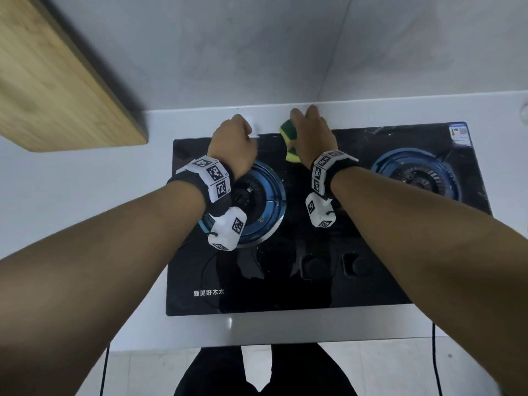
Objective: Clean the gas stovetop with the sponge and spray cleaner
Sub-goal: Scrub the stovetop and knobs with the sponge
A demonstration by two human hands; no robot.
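Note:
A black glass gas stovetop (285, 281) lies on the white counter, with a blue-ringed burner on the left (265, 201) and another on the right (417, 175). My right hand (311, 135) holds a yellow and green sponge (290, 144) at the stove's back edge, between the burners. My left hand (233, 144) is curled around a white object (253, 127) at the back edge; only a small white part shows, and I cannot tell whether it is the spray cleaner. Both wrists wear black bands with white marker tags.
A wooden cabinet (57, 81) hangs at the upper left. A grey wall rises behind the counter (85, 210). Two black knobs (314, 265) sit at the stove's front. A black cable (437, 364) hangs below the counter's front edge on the right.

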